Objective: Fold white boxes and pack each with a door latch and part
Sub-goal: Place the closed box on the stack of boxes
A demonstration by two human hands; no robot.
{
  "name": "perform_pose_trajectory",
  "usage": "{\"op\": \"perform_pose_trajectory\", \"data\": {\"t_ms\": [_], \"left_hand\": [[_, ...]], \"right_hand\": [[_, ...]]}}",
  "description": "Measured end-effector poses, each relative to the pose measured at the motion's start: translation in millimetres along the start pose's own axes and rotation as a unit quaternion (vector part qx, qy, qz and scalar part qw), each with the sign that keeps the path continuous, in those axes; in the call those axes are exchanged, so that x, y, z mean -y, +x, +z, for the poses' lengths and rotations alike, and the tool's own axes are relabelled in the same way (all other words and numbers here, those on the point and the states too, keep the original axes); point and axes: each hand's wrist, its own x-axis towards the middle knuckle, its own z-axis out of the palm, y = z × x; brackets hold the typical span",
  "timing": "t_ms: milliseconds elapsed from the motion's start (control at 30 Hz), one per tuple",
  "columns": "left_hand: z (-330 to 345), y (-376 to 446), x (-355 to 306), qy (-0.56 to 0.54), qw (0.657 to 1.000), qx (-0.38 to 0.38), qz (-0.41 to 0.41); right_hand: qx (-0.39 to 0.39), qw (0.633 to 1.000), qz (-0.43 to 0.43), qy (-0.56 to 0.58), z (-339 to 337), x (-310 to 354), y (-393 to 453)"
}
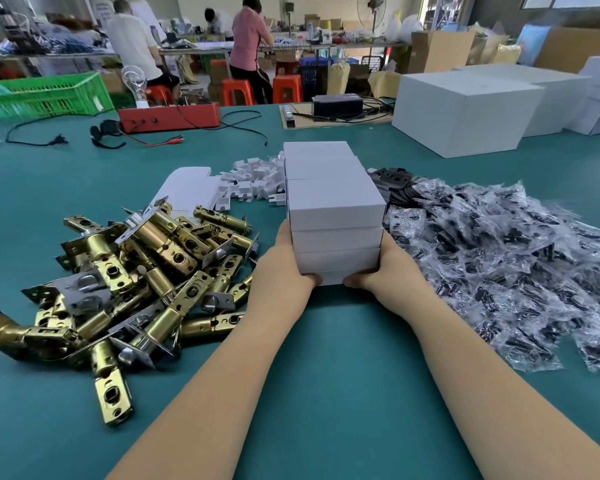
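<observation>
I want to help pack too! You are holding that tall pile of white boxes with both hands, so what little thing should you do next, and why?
Probably carry the stack of white boxes to one side. The left hand and right hand clasp its lowest boxes, and it sits in the work spot between the door latches and bagged parts.

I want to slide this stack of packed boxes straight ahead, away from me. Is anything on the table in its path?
Nothing visible blocks it. Both hands hold the stack of white boxes; beyond it the green table lies bare up to a black device.
</observation>
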Motion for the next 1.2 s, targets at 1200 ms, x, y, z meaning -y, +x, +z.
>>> {"op": "perform_pose_trajectory", "data": {"t_ms": [1200], "left_hand": [[-90.4,161.7,35.1,0.486,0.855,-0.02,-0.181]], "right_hand": [[-0.097,0.981,-0.069,0.153,8.7,24.1,-11.8]]}}
